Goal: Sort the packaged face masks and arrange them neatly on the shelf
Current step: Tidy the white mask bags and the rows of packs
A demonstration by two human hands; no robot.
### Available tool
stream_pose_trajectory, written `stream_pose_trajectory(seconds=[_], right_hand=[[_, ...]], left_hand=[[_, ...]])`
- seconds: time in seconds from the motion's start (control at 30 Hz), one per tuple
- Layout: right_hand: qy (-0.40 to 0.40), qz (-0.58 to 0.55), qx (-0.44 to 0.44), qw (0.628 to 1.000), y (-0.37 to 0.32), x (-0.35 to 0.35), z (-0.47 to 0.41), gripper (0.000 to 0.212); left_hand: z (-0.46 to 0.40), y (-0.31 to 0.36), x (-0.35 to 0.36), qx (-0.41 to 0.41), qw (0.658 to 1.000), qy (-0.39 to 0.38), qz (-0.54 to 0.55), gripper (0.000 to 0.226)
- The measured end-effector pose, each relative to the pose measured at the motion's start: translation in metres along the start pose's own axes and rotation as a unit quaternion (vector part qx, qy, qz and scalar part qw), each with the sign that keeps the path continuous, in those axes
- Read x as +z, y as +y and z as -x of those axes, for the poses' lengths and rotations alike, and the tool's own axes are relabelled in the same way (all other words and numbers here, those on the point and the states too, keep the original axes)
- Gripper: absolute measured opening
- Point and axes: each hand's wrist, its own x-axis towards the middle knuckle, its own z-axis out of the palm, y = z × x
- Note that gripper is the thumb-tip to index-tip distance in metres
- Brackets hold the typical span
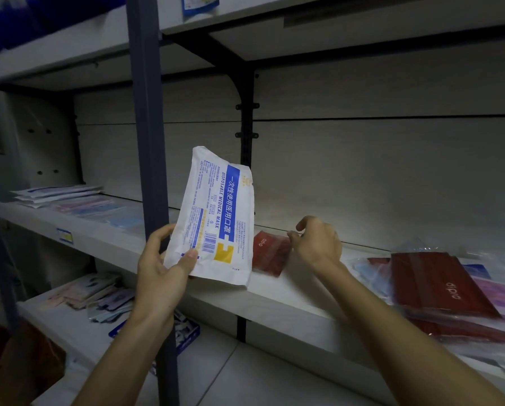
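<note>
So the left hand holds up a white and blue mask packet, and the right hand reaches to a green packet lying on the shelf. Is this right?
Not quite: the packet at the right hand is red, not green, as the head view shows. The left hand does hold up the white and blue mask packet, and the red one does lie on the shelf.

Left hand (160,268): raised in front of the shelf upright, thumb forward, fingers curled in a clamping grip, forearm rising from lower left. Right hand (317,244): extended right of the upright, palm down, fingertips pinched together, forearm entering from lower right.
</note>
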Motion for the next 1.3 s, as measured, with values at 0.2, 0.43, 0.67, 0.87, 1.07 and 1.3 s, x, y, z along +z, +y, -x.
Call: stream_pose_trajectory(seconds=[0.2,0.43,0.67,0.87,1.07,1.3], right_hand=[[0.044,-0.022,-0.023,0.999,-0.006,-0.020,0.033,0.024],[0.086,-0.027,-0.073,0.993,-0.048,-0.039,0.093,0.026],[0.078,-0.069,-0.118,0.988,-0.112,-0.038,0.163,0.024],[0.072,-0.069,-0.166,0.981,-0.157,-0.022,0.215,0.026],[0.055,-0.084,-0.204,0.974,-0.196,-0.001,0.245,0.021],[0.036,-0.097,-0.223,0.969,-0.224,0.030,0.242,0.024]], left_hand=[[0.019,0.009,-0.016,-0.001,1.000,-0.017,0.011,0.043],[0.046,0.035,-0.065,0.011,0.999,-0.038,0.032,0.044],[0.067,0.060,-0.145,0.029,0.999,-0.013,0.032,0.044],[0.082,0.070,-0.214,0.034,0.999,0.022,0.025,0.040],[0.082,0.072,-0.265,0.024,0.999,0.044,0.006,0.041],[0.057,0.062,-0.296,0.028,0.998,0.058,-0.003,0.042]])
